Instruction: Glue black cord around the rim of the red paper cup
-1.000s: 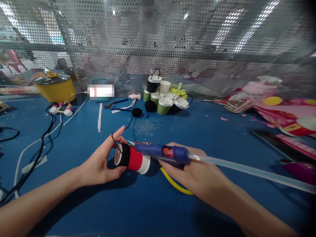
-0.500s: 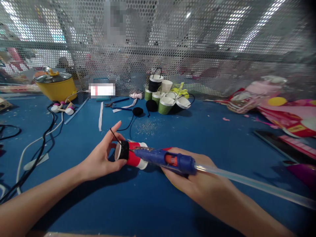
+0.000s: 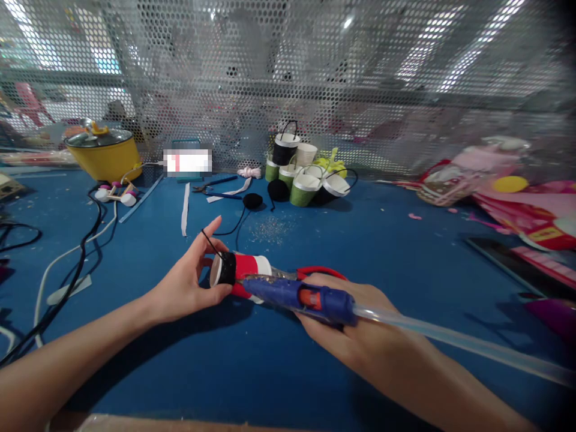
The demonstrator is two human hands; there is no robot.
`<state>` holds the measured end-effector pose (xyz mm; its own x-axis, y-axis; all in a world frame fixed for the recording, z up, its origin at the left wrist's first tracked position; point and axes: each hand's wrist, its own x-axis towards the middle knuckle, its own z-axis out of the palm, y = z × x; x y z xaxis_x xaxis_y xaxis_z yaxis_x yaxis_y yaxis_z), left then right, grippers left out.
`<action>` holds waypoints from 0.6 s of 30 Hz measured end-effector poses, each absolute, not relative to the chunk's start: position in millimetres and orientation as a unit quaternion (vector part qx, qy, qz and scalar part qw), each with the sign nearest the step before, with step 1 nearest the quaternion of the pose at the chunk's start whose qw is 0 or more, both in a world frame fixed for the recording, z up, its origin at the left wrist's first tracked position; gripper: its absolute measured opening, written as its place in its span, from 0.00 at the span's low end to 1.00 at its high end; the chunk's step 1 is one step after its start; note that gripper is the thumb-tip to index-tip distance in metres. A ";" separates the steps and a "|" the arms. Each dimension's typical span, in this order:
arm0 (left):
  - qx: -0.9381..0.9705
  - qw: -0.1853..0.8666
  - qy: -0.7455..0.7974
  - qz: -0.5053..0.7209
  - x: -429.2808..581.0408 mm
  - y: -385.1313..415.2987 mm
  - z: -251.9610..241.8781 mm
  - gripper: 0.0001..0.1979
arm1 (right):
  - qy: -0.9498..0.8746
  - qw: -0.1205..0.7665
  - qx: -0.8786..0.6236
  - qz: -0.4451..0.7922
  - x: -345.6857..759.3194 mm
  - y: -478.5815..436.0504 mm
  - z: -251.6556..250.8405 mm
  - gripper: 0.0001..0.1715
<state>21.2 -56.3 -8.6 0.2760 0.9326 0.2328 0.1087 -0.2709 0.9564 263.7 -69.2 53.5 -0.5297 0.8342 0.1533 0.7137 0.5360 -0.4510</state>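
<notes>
My left hand (image 3: 189, 279) grips a small paper cup (image 3: 246, 264) lying on its side, its mouth facing left. The cup has a red band, a white base, and black yarn (image 3: 228, 268) wound round its mouth end. A strand of that yarn crosses my raised fingers. My right hand (image 3: 355, 306) is closed round a blue hot glue gun (image 3: 288, 292), with a long clear glue stick (image 3: 432, 331) out of its back. The gun's nozzle lies against or just in front of the cup near the yarn's edge; I cannot tell if it touches.
Behind are a black yarn ball (image 3: 252, 201), pliers (image 3: 216, 187) and several small green and black buckets (image 3: 303, 191). A yellow pot (image 3: 105, 157) and cables (image 3: 85, 240) lie left. A red curved handle (image 3: 321, 271) shows behind my right hand. Pink packaging (image 3: 531, 207) sits right.
The glue gun's nozzle sits slightly lower against the cup, and its body covers more of the cup's white base. More of the red handle shows. Both hands keep their hold.
</notes>
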 end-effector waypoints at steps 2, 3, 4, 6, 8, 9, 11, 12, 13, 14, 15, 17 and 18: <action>0.662 0.450 0.393 0.452 20.9 -56.0 -8.7 0.47 | -0.858 0.186 -0.445 0.177 263.2 -68.5 54.5 0.05; 0.666 0.447 0.389 0.453 20.8 -56.0 -8.7 0.47 | -0.855 0.193 -0.446 0.182 262.9 -67.9 55.2 0.05; 0.671 0.443 0.384 0.455 20.8 -56.1 -8.6 0.47 | -0.851 0.200 -0.449 0.186 262.6 -67.3 55.9 0.05; 0.680 0.433 0.376 0.457 20.9 -56.9 -8.1 0.46 | -0.845 0.210 -0.455 0.189 262.0 -65.9 57.5 0.08; 0.690 0.421 0.372 0.456 21.1 -58.1 -7.3 0.46 | -0.841 0.218 -0.459 0.186 261.8 -64.4 58.7 0.10; 0.696 0.415 0.371 0.454 21.2 -58.8 -7.0 0.46 | -0.840 0.219 -0.460 0.185 261.9 -63.6 58.9 0.10; 0.707 0.403 0.369 0.450 21.4 -59.9 -6.3 0.45 | -0.838 0.224 -0.463 0.183 262.3 -61.5 58.3 0.10; 0.712 0.397 0.367 0.448 21.5 -60.2 -6.0 0.45 | -0.837 0.226 -0.463 0.183 262.6 -60.2 57.6 0.10; 0.716 0.393 0.366 0.446 21.6 -60.4 -5.7 0.44 | -0.839 0.224 -0.460 0.185 262.9 -58.7 56.9 0.09; 0.720 0.388 0.364 0.445 21.7 -60.6 -5.5 0.44 | -0.841 0.223 -0.456 0.186 263.2 -57.2 56.2 0.09; 0.725 0.383 0.360 0.445 21.8 -60.8 -5.3 0.44 | -0.843 0.223 -0.452 0.186 263.2 -55.7 55.9 0.08; 0.734 0.370 0.353 0.446 21.8 -61.2 -5.3 0.44 | -0.845 0.222 -0.451 0.184 262.4 -53.0 56.6 0.08; 0.738 0.364 0.352 0.446 21.7 -61.5 -5.4 0.44 | -0.844 0.221 -0.453 0.184 261.6 -52.0 57.8 0.07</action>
<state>21.7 -61.5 -5.4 0.3542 0.8446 0.4015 0.1950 -0.4866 0.8516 261.6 -52.0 57.8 -0.4915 0.8460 0.2066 0.6837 0.5218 -0.5102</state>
